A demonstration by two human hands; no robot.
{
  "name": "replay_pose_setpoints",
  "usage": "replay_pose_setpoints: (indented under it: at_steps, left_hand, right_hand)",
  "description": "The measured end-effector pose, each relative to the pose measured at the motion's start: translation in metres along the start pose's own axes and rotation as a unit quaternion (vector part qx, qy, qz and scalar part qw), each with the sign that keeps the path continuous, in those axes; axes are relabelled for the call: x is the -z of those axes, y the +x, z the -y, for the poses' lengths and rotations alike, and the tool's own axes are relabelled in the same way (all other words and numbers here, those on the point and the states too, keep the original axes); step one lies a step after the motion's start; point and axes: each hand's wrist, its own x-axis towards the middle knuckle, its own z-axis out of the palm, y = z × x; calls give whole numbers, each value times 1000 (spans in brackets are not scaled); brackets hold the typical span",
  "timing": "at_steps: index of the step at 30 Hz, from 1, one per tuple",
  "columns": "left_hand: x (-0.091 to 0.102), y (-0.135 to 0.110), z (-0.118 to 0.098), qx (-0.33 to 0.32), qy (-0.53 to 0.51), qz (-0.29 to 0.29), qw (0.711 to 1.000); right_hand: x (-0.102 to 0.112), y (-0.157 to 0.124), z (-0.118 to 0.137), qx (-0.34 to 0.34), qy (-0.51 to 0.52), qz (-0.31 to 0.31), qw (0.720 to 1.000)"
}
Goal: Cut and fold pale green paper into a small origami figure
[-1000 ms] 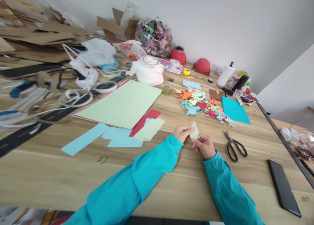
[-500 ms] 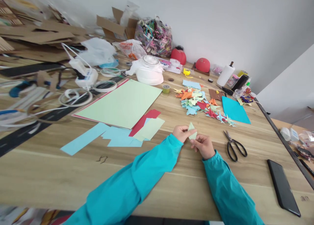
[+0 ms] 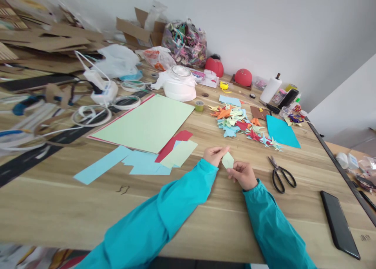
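A small pale green folded paper (image 3: pixel 227 160) is held just above the wooden table between both hands. My left hand (image 3: pixel 215 155) pinches its upper left edge between thumb and fingers. At the lower right corner, my right hand (image 3: pixel 243 175) grips it with thumb and curled fingers. Beyond the hands lies a heap of folded paper cranes (image 3: pixel 235 120) in orange, red, blue and green. Left of my left hand are loose cut pieces: a pale green sheet (image 3: pixel 180 154), a red sheet (image 3: pixel 169 147) and light blue sheets (image 3: pixel 143 164).
Black-handled scissors (image 3: pixel 280 174) lie right of my right hand, with a black phone (image 3: pixel 339 224) nearer the edge. A large green paper stack (image 3: pixel 147 122) rests at left. Behind it are a power strip (image 3: pixel 105 92) with cables and a white-wrapped bundle (image 3: pixel 179 87).
The folded paper has turned from a narrow pointed diamond to a wider, flatter shape. My left hand has shifted slightly left and up; the right hand stays almost still.
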Motion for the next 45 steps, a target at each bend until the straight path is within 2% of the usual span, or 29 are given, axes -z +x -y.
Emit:
replay_pose_setpoints:
  at_steps: [5, 7, 11, 13, 17, 21, 27, 35, 45]
  left_hand:
    - [3, 3, 0, 17, 8, -8, 1000]
    - [3, 6, 2, 42, -18, -4, 999]
    - [0, 8, 6, 91, -107, 48, 989]
    - [-2, 6, 7, 80, -119, 85, 986]
    - [-3, -1, 6, 57, -78, 156, 983]
    - [-3, -4, 3, 19, -10, 179, 984]
    - [-1, -2, 10, -26, 29, 180, 983]
    - [0, 2, 13, -46, 55, 112, 991]
    - [-2, -2, 7, -55, 60, 81, 993]
  right_hand:
    - [-1, -1, 0, 4, -8, 4, 1000]
    - [-1, -1, 0, 5, -7, -2, 1000]
    - [0, 1, -1, 7, 8, -24, 1000]
    - [1, 2, -1, 6, 19, -35, 999]
    - [3, 2, 0, 6, 32, -57, 998]
    - [3, 2, 2, 12, 26, -59, 998]
    - [1, 1, 2, 20, 20, -50, 998]
    - [6, -2, 1, 33, 39, 22, 998]
    - [2, 0, 0, 12, 22, -15, 1000]
